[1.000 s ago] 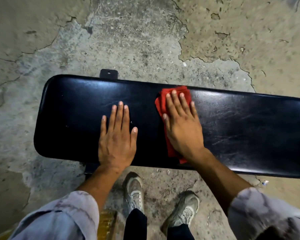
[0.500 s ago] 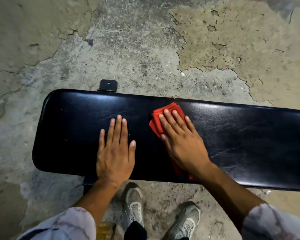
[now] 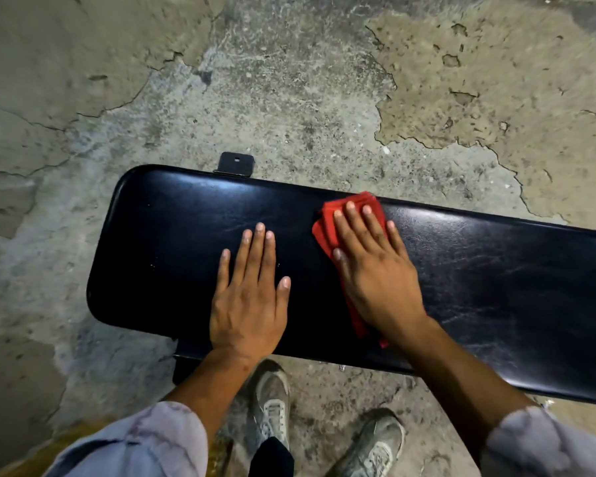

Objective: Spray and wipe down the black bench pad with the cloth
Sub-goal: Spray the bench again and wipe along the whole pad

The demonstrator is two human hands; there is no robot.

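Bench pad: long black glossy vinyl bench pad point(image 3: 461, 287) runs across in front of me, rounded end at my left, creased sheen on the right half.
Cloth: folded red cloth point(image 3: 327, 232) lies flat on the pad near its far edge, roughly mid-length of what I can see.
Right hand: my right hand point(image 3: 375, 270) lies spread flat on the cloth, fingers straight, pressing it down — no grip round it, palm weight does the wiping, I reckon.
Left hand: my left hand point(image 3: 248, 297) rests flat on bare vinyl just beside the cloth, fingers straight & together, holding nothing — prob. there to prop me up as I lean over.
Stage: wiping, judged from cloth under palm; how much of the pad is done I can't tell.
Spray bottle: none in view.
Cut off: pad's right end runs out of frame, so its full length is unknown.
Hidden: most of the cloth sits under my hand, only its far corner and a strip toward my wrist show.
Under pad: small black metal bracket point(image 3: 236, 163) pokes out at the far edge; rest of the frame is hidden.
Hard to tell: whether the vinyl is wet — shine could be just light.
Floor: cracked, patchy concrete floor point(image 3: 289, 98), my grey trainers point(image 3: 272, 404) close to the near edge.
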